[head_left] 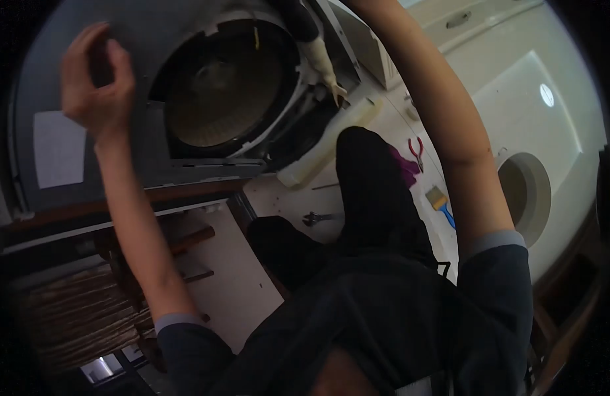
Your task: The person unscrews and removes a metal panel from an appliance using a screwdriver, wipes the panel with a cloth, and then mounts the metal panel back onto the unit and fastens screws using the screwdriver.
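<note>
My left hand (97, 86) is in front of the dark grey panel of an opened appliance (143, 33). Its fingers are bent, with a gap between thumb and forefinger, and nothing shows between them. Below it a pale rectangular label (59, 149) sticks to the panel. To its right is a large round opening with a dull disc-like surface (219, 99) inside. My right arm (443, 99) reaches up past the top edge, so that hand is out of the picture. A pale, hose-like part (319, 59) hangs beside the round opening.
Around my knees lie red-handled pliers (417, 156), a blue-handled paintbrush (441, 203), a purple cloth (405, 169) and an adjustable wrench (319, 218). A white panel with a round hole (541, 198) is at right. A wooden-looking ribbed object (87, 317) stands lower left.
</note>
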`<state>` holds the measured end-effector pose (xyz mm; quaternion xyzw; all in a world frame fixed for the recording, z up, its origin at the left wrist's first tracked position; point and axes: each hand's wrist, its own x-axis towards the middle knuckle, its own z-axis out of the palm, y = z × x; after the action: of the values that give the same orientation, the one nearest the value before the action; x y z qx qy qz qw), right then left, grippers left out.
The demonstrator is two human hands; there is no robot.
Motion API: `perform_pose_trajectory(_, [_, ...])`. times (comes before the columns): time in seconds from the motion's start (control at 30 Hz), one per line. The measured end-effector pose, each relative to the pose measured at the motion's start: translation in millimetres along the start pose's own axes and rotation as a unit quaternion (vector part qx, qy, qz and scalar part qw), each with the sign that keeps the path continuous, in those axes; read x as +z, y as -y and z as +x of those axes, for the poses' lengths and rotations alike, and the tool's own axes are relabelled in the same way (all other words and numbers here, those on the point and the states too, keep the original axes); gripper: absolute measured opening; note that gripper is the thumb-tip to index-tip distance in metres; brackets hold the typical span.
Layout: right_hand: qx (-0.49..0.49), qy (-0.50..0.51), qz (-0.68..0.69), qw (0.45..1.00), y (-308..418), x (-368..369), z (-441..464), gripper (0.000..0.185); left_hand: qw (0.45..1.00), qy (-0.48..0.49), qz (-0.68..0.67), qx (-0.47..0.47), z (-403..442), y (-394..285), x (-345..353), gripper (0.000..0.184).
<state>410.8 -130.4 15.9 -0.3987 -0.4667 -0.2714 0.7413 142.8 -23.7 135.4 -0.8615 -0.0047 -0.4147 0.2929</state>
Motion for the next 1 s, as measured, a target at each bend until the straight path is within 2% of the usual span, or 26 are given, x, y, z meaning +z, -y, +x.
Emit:
perform_pose_trajectory(0.1, [0.175, 0.089, -0.085, 0.977, -30.9, -57.6, -103.5, 0.016, 1.000, 0.020, -0.012, 0.010, -7.8, 37.2, -5.2, 0.017])
perform_pose_trajectory(0.2, [0.392, 0.221, -0.155, 0.879, -69.7, -127.5, -251.9, 0.012, 0.999, 0.017, -0.007, 0.027, -11.8, 53.2, -1.6, 0.017])
perform_pose_trajectory(0.27, [0.338, 0.312, -0.151, 0.875, -67.3, -177.3, -327.0, 0.009, 0.999, 0.014, -0.005, 0.029, -12.1, 52.8, 1.2, 0.017])
perform_pose_trajectory(0.3, [0.373, 0.339, -0.146, 0.851, -54.1, -186.7, -345.3, 0.009, 0.999, 0.015, -0.003, 0.029, -13.1, 52.5, 1.0, 0.017])
perform_pose_trajectory(0.37, [0.412, 0.372, -0.128, 0.822, -14.6, -182.8, -369.9, 0.010, 0.999, 0.023, 0.001, 0.028, -13.8, 47.3, 3.1, 0.017])
perform_pose_trajectory(0.43, [0.347, 0.446, -0.071, 0.822, 13.8, -170.6, -384.1, 0.015, 0.999, 0.023, -0.002, 0.023, -16.9, 43.1, 6.8, 0.017])
perform_pose_trajectory(0.47, [0.350, 0.451, -0.068, 0.818, 15.9, -172.5, -398.6, 0.015, 1.000, 0.023, -0.004, 0.018, -18.4, 39.2, 9.3, 0.017])
perform_pose_trajectory(0.53, [0.364, 0.512, -0.048, 0.777, 21.1, -172.7, -439.6, 0.017, 1.000, 0.025, -0.013, 0.014, -22.4, 30.3, 17.1, 0.018])
perform_pose_trajectory(0.6, [0.388, 0.520, -0.077, 0.757, 29.4, -182.0, -480.3, 0.018, 0.999, 0.024, -0.026, -0.001, -24.5, 23.8, 27.3, 0.018])
perform_pose_trajectory(0.67, [0.444, 0.609, -0.080, 0.652, 45.5, -192.0, -507.5, 0.017, 0.999, 0.022, -0.036, -0.008, -24.3, 19.2, 36.9, 0.018])
perform_pose_trajectory(0.7, [0.447, 0.610, -0.077, 0.650, 53.8, -194.3, -519.4, 0.017, 0.999, 0.022, -0.040, -0.011, -24.7, 17.1, 39.7, 0.018])
perform_pose_trajectory(0.77, [0.326, 0.560, -0.130, 0.751, 72.7, -191.2, -525.6, 0.024, 0.999, 0.020, -0.043, -0.017, -22.6, 14.2, 43.3, 0.018])
perform_pose_trajectory(0.8, [0.323, 0.561, -0.125, 0.752, 75.8, -185.1, -527.0, 0.024, 0.999, 0.019, -0.042, -0.019, -21.6, 13.8, 43.7, 0.018])
perform_pose_trajectory(0.87, [0.205, 0.599, -0.162, 0.757, 78.0, -165.9, -523.9, 0.026, 0.999, 0.015, -0.040, -0.022, -19.2, 11.3, 42.4, 0.018])
perform_pose_trajectory(0.9, [0.194, 0.595, -0.158, 0.764, 76.4, -161.1, -529.2, 0.026, 0.999, 0.012, -0.040, -0.022, -17.5, 8.9, 40.6, 0.019])
perform_pose_trajectory(0.97, [0.164, 0.732, -0.176, 0.637, 61.1, -157.7, -556.1, 0.023, 0.999, 0.003, -0.032, -0.022, -12.4, 5.6, 37.8, 0.019])
perform_pose_trajectory(1.0, [0.167, 0.711, -0.171, 0.661, 59.5, -162.1, -555.1, 0.022, 0.999, -0.007, -0.027, -0.018, -7.9, 3.4, 32.0, 0.019])
